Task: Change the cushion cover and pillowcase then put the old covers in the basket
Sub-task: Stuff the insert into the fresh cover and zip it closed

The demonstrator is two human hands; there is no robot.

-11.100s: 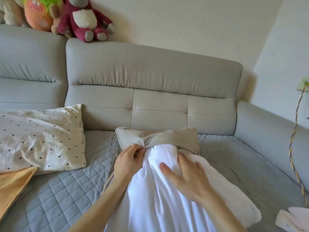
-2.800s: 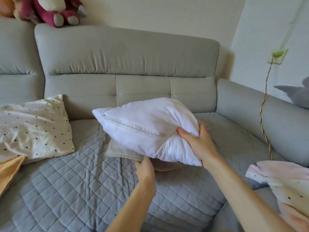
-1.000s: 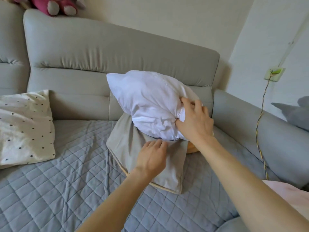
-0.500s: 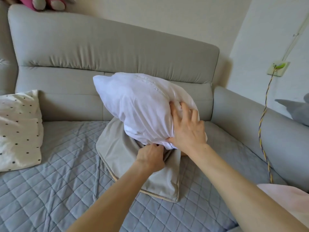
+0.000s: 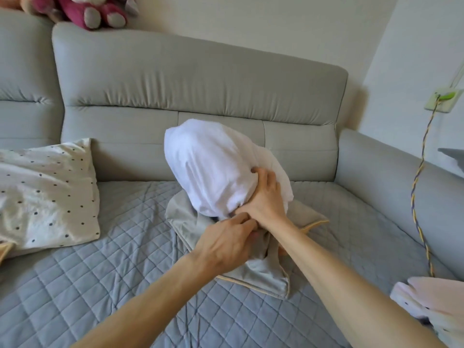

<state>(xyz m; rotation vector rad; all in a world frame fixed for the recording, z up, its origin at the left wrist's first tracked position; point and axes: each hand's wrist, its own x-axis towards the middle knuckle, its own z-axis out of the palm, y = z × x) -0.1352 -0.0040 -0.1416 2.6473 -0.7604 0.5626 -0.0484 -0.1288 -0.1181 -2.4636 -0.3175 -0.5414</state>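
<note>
A white cushion insert (image 5: 213, 167) stands on end on the sofa seat, its lower end going into a beige cushion cover (image 5: 263, 270) that lies flat beneath it. My right hand (image 5: 266, 199) grips the insert's lower right side, fingers dug into the fabric. My left hand (image 5: 226, 242) holds the cover's opening edge just below the insert. A pillow in a dotted white pillowcase (image 5: 45, 197) lies at the left. No basket is in view.
The grey sofa has a quilted seat pad (image 5: 113, 285), a tall backrest and an armrest (image 5: 401, 182) at the right. Plush toys (image 5: 93, 11) sit on the backrest top. A braided cable (image 5: 419, 187) hangs from a wall socket. Pink-white fabric (image 5: 437, 302) lies at lower right.
The insert has been squeezed narrower and pushed down toward the cover's opening. My left hand has moved up to the opening edge, close to my right hand.
</note>
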